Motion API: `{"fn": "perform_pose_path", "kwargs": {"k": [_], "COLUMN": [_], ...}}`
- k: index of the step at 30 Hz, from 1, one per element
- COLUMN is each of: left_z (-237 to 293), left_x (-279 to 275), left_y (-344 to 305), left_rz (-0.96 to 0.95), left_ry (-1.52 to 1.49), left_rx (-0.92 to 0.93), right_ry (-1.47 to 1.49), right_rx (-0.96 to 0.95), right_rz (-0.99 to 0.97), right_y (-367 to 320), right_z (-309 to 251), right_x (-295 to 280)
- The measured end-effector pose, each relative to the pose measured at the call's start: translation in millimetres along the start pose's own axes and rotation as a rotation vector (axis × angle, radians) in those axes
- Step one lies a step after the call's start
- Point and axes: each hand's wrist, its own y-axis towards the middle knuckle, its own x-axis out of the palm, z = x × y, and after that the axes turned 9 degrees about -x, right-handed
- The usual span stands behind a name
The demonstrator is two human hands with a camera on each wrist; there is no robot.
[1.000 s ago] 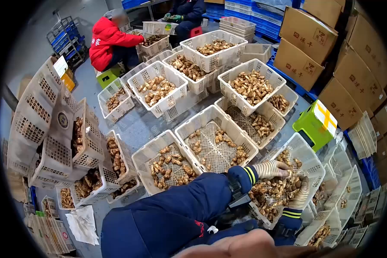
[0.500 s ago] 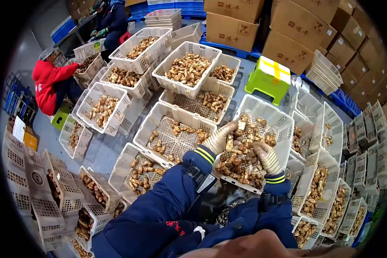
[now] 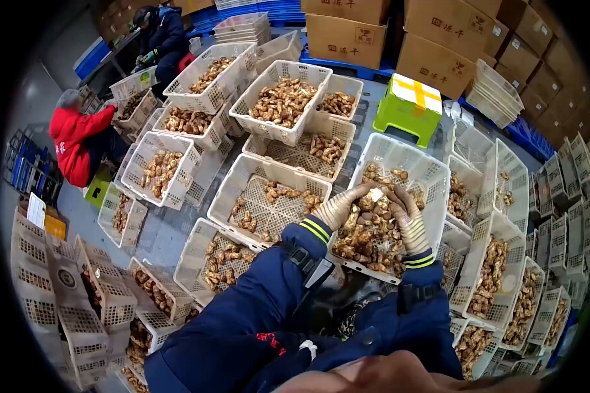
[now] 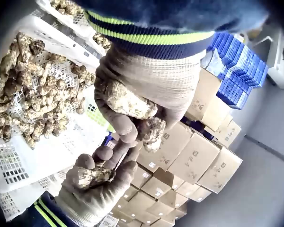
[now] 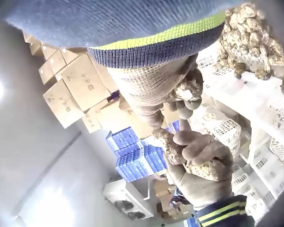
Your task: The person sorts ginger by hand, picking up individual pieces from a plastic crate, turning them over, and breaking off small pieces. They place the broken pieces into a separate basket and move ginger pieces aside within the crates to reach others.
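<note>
Both hands wear pale knitted gloves with grey fingers and meet over a white plastic crate (image 3: 432,167) of brown mushrooms (image 3: 370,239). My left hand (image 3: 337,206) holds one mushroom (image 4: 128,100) in its palm. A second mushroom (image 4: 150,131) sits at its thumb and fingertips. My right hand (image 3: 410,223), palm up in the left wrist view, curls its fingers around another mushroom (image 4: 92,176). In the right wrist view, the fingertips of both hands come close together, with the left hand's mushroom (image 5: 166,144) between them.
More crates of mushrooms surround the work crate, including one to the left (image 3: 262,167) and one to the right (image 3: 491,275). A green stool (image 3: 400,121) stands beyond. Cardboard boxes (image 3: 439,65) are stacked behind. Someone in a red jacket (image 3: 78,141) sits far left.
The head view has swung to the right, so the work crate sits nearer the middle. My hands have risen from among the mushrooms and come together over the crate.
</note>
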Motion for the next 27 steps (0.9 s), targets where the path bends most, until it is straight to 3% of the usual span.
{"fn": "perform_pose_path", "kwargs": {"k": [2,4,5,6,7,8,9,11,13,14,15,19,21,23,25,26,27], "left_z": [-2,1,-31,-26,-25,-25,-39,-30,-30,-31,-31,-35,-34,-32,-35,-36,-34], "left_x": [1,15,-43,-36,-22,-22,-41,-20,-7,-9,-9,-10,-11,-9,-15,-15,-16], "left_y": [2,-11,39,35,26,27,51,40,32,37,35,39,41,43,50,51,51], "left_rz": [-0.026,-0.015,-0.063,-0.143,-0.052,0.008,0.042,0.085,0.100,0.060,0.029,0.033,0.039,0.147,0.160,0.157,0.123], "left_ry": [0.115,0.211,0.658,0.601,0.508,0.746,0.724,0.600,0.538,0.487,0.482,0.470,0.474,0.455,0.422,0.429,0.490], "left_rx": [-0.062,-0.152,0.197,0.104,-0.035,0.150,0.175,0.037,0.043,-0.019,0.009,0.022,0.036,0.052,0.062,0.050,0.020], "right_ry": [-0.052,-0.153,-0.171,-0.427,-0.465,-0.389,-0.305,-0.142,-0.097,0.041,0.058,0.210,0.451,0.159,0.306,0.332,0.304], "right_rx": [-0.068,0.023,0.067,-0.132,-0.003,0.065,0.122,0.088,0.101,0.315,0.368,0.145,0.067,0.162,0.191,0.212,0.294], "right_rz": [-0.090,-0.238,-0.310,-0.216,-0.235,-0.189,-0.154,0.035,0.328,0.486,0.713,1.281,1.477,1.211,0.993,1.002,0.880], "right_y": [-1,-5,-8,-6,-9,-11,-14,-16,-19,-15,-19,-72,-84,-84,-58,-41,-31], "right_z": [-4,-11,-3,10,-4,-1,9,16,27,-16,16,69,57,70,82,36,26], "right_x": [1,-3,-12,-14,-18,-27,-41,-75,-113,-106,-150,-281,-274,-267,-248,-187,-166]}}
